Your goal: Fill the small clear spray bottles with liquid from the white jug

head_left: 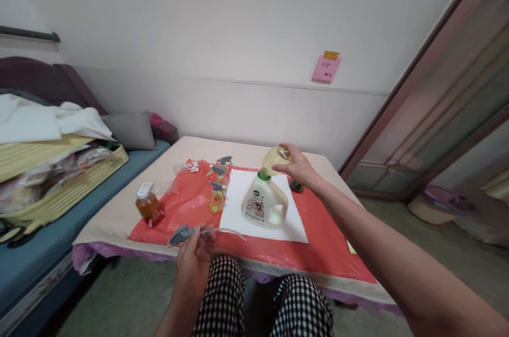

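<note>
The right hand (299, 166) grips a small yellowish bottle (274, 159), tipped neck-down over the green mouth of a white jug (264, 202) standing on a white sheet (246, 188) on the desk (119, 210). The left hand (193, 258) is closed on a grey spray head (181, 234) with its tube, near the desk's front edge.

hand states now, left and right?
Left hand: closed on a grey trigger-spray head with dip tube.
Right hand: holding a small pale-yellow bottle, tipped over the white jug.
</note>
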### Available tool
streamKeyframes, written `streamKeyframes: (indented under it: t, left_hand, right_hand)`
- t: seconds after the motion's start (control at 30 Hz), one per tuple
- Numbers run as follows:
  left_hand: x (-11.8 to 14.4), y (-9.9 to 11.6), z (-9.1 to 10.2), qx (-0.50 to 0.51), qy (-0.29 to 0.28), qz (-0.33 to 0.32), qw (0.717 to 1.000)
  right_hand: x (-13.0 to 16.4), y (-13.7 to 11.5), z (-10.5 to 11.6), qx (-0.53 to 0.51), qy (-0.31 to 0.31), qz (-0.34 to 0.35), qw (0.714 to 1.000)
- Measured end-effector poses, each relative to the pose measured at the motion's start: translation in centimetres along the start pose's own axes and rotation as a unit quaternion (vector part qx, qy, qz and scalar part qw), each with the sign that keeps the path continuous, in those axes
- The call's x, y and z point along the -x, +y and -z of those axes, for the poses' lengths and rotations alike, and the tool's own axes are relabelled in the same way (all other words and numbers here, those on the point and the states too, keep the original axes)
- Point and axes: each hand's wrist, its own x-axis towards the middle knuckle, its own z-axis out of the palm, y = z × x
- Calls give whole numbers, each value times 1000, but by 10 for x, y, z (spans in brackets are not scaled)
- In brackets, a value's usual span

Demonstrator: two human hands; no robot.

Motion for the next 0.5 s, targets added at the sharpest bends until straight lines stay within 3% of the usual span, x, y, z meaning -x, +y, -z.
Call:
streamKeyframes:
  t: [0.5]
  left_hand:
    - [5, 3, -12, 2, 33, 14, 999]
  right_hand:
    - [8, 13, 3, -92, 24, -27, 995]
